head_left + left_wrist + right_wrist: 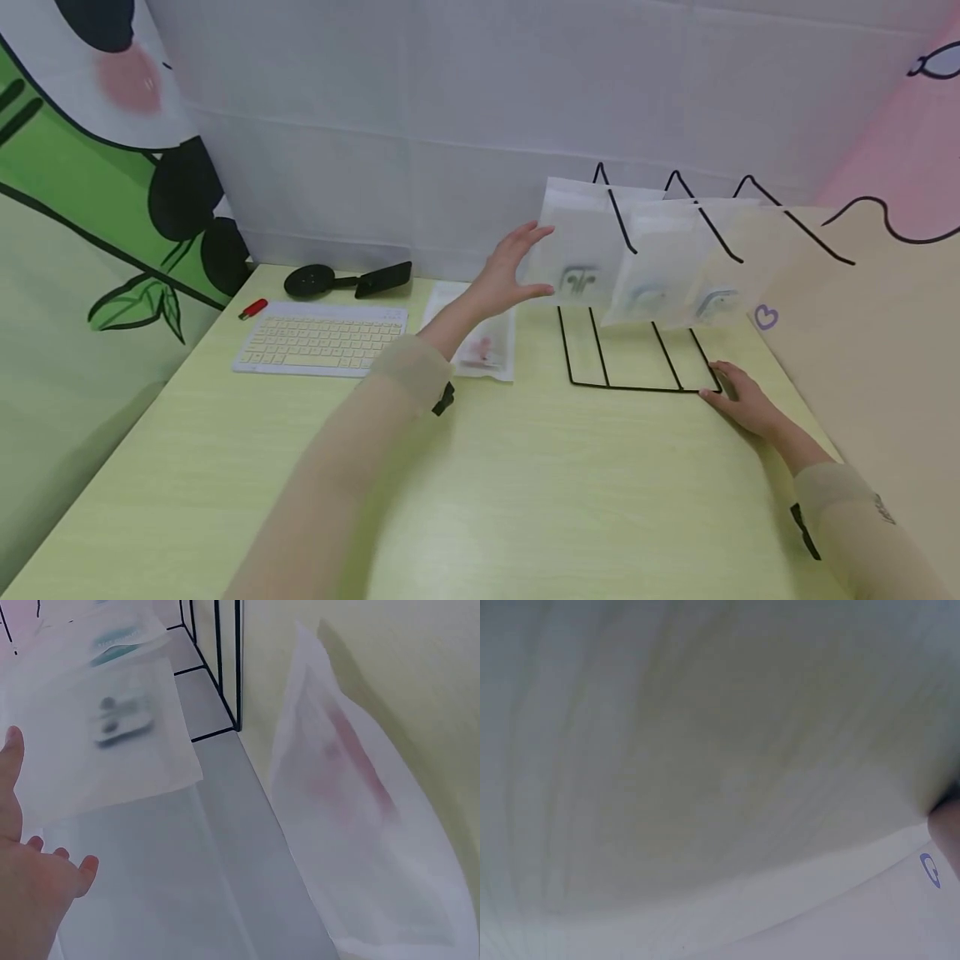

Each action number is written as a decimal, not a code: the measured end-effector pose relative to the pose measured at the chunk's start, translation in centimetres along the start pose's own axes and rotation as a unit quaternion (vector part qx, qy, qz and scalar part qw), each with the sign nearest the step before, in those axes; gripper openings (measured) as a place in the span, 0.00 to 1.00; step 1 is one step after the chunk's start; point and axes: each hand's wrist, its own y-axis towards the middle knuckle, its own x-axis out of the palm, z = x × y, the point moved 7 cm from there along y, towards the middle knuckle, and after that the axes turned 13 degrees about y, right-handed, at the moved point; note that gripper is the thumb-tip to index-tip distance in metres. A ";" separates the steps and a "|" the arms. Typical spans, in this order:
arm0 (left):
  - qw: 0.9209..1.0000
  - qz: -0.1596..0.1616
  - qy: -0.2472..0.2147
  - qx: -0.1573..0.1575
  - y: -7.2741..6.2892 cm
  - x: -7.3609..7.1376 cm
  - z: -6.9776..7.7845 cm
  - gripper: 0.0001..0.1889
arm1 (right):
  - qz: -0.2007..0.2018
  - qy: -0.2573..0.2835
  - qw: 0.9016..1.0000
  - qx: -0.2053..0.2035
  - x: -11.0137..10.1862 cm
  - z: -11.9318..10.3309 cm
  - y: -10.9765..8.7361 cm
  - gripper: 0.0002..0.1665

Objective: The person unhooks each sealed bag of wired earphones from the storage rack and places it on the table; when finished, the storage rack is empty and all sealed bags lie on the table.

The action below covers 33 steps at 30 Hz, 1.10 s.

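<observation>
A black wire rack (645, 389) stands at the right of the table, with frosted bags hanging from its slanted arms. My left hand (513, 271) is beside the left edge of the leftmost bag (581, 233), its thumb and fingers spread apart. In the left wrist view, that hand (37, 877) has nothing within its grasp. The bag (124, 765) there shows a blurred pale item with two dark spots. At the rack's front right corner, my right hand (742, 400) holds the base wire between thumb and fingers. Mostly blurred sleeve (705, 750) fills the right wrist view.
Flat on the table, left of the rack, lies another frosted bag (498, 354) with a pink item inside. A white keyboard (322, 337), a red USB stick (253, 309) and a black folded headset-like object (311, 282) are farther left. Hanging cloth (405, 167) borders the table's back.
</observation>
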 end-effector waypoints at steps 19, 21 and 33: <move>0.997 0.059 -0.027 0.029 1.9 0.0 1.1 0.37 | 0.004 0.003 1.000 -0.007 0.0 -0.4 -0.1 0.40; 0.997 0.063 -0.010 0.045 1.9 0.2 1.4 0.36 | 0.005 0.002 1.000 -0.008 0.0 -0.3 -0.1 0.39; 0.980 0.154 0.065 0.110 1.1 -0.1 3.4 0.32 | 0.008 0.008 1.000 -0.009 0.0 -0.3 -0.1 0.40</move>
